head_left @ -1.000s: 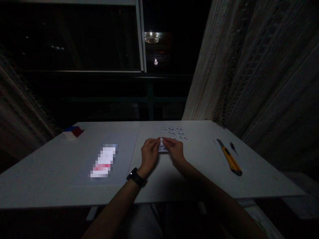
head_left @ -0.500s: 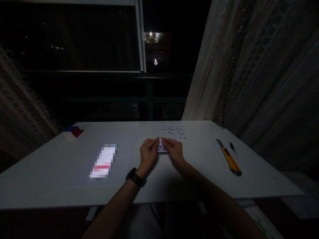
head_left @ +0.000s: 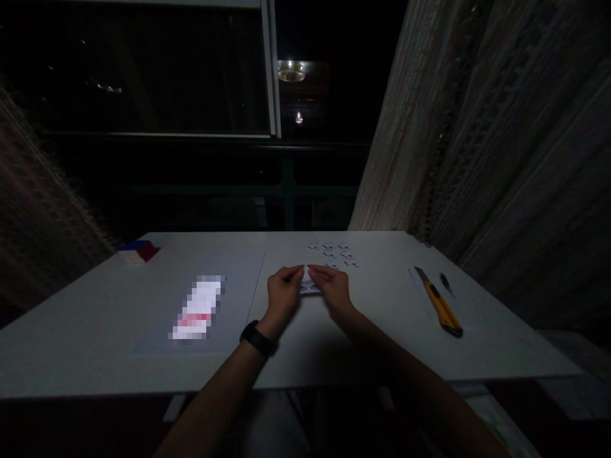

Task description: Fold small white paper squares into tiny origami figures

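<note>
Both of my hands meet over the middle of the white table (head_left: 95, 331), pinching one small piece of folded paper (head_left: 308, 284) between their fingertips. My left hand (head_left: 281, 296), with a black watch on its wrist, grips the paper's left side. The paper's right side is held by my right hand (head_left: 334, 289). Just beyond my fingers lie several small folded paper pieces (head_left: 334, 253) in a loose cluster. The room is dim and the paper's folds are hard to make out.
A yellow utility knife (head_left: 443, 307) lies on the right beside a thin ruler and a small dark pen (head_left: 447, 284). A large sheet with a blurred label (head_left: 198, 306) lies on the left. A red, white and blue block (head_left: 137, 251) sits at the far left corner. Curtains hang on both sides.
Both hands and the pinched paper have barely shifted, drifting slightly left and away from me. Nothing was picked up or let go.
</note>
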Action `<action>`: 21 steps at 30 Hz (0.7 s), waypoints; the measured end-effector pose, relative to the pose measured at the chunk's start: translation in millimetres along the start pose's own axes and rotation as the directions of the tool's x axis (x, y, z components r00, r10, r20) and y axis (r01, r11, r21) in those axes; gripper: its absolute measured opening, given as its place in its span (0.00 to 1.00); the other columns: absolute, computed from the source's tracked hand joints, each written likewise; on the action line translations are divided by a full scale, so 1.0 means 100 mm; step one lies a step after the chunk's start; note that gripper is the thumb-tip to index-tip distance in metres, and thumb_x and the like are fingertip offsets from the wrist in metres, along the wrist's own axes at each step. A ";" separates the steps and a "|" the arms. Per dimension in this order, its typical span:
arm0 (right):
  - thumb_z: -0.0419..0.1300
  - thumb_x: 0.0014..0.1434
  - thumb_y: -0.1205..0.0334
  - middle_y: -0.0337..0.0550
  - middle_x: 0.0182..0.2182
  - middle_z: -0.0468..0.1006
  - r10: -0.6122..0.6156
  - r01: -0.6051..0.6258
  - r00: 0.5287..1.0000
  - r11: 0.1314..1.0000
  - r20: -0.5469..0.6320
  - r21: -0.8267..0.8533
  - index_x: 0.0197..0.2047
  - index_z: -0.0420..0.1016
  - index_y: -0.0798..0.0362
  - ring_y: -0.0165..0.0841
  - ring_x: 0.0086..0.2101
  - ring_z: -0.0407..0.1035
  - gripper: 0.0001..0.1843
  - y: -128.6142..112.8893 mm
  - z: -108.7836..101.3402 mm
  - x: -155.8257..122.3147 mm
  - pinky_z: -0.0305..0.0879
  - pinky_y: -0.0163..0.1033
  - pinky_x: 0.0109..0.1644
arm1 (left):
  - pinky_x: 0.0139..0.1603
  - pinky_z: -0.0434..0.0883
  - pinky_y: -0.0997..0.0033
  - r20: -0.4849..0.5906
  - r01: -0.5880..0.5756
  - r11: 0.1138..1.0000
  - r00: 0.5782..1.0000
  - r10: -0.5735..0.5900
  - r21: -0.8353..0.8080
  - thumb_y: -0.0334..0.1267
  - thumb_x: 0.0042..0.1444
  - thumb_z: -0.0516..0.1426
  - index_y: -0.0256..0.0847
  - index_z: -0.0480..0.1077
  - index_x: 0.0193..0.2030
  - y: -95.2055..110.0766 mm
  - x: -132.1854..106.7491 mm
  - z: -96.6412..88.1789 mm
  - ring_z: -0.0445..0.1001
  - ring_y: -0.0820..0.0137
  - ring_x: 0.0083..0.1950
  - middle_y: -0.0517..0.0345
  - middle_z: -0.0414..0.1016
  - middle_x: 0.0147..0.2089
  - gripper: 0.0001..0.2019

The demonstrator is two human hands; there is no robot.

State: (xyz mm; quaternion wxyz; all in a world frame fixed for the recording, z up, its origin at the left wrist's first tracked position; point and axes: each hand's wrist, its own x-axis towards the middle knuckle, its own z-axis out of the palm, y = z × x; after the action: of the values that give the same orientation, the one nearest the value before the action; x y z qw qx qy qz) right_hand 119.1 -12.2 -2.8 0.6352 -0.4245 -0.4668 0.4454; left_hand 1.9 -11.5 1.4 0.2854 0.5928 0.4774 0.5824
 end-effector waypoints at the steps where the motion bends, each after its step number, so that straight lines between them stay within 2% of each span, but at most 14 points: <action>1: 0.64 0.40 0.58 0.45 0.27 0.79 0.004 -0.004 1.000 1.000 -0.002 -0.007 0.32 0.78 0.57 0.34 0.29 0.72 0.14 0.00 0.00 0.00 0.67 0.39 0.35 | 0.34 0.66 0.70 -0.003 -0.001 1.000 1.000 0.001 0.010 0.37 0.47 0.57 0.36 0.76 0.35 -0.01 0.00 0.00 0.71 0.69 0.33 0.52 0.75 0.31 0.10; 9: 0.65 0.39 0.56 0.43 0.22 0.77 0.053 -0.053 0.998 0.998 0.017 -0.042 0.28 0.76 0.57 0.32 0.24 0.70 0.14 0.05 -0.01 0.04 0.65 0.37 0.30 | 0.33 0.66 0.70 0.000 -0.049 0.997 0.999 0.049 0.067 0.36 0.47 0.57 0.38 0.76 0.35 -0.08 0.01 0.00 0.71 0.70 0.32 0.54 0.75 0.30 0.10; 16: 0.66 0.37 0.54 0.42 0.20 0.76 0.068 -0.067 0.997 0.997 0.036 -0.034 0.26 0.75 0.57 0.31 0.23 0.69 0.15 0.01 -0.02 0.04 0.65 0.36 0.28 | 0.34 0.68 0.68 0.003 0.024 0.999 1.000 -0.024 -0.042 0.38 0.44 0.59 0.37 0.76 0.33 -0.07 0.03 0.00 0.73 0.68 0.33 0.52 0.76 0.31 0.10; 21: 0.67 0.35 0.55 0.40 0.17 0.74 0.093 -0.092 0.994 0.996 0.051 -0.023 0.25 0.75 0.58 0.29 0.20 0.66 0.15 -0.02 -0.04 0.04 0.61 0.34 0.24 | 0.33 0.68 0.69 0.019 0.029 0.999 0.999 -0.028 -0.045 0.36 0.42 0.59 0.37 0.76 0.31 -0.01 0.03 -0.02 0.72 0.68 0.31 0.53 0.76 0.29 0.09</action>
State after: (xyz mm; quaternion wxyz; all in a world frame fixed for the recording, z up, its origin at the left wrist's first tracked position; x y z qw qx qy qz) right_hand 123.9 -9.3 -0.5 0.5972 -0.4402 -0.4677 0.4805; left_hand -0.5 -8.5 2.1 0.3114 0.5847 0.4700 0.5833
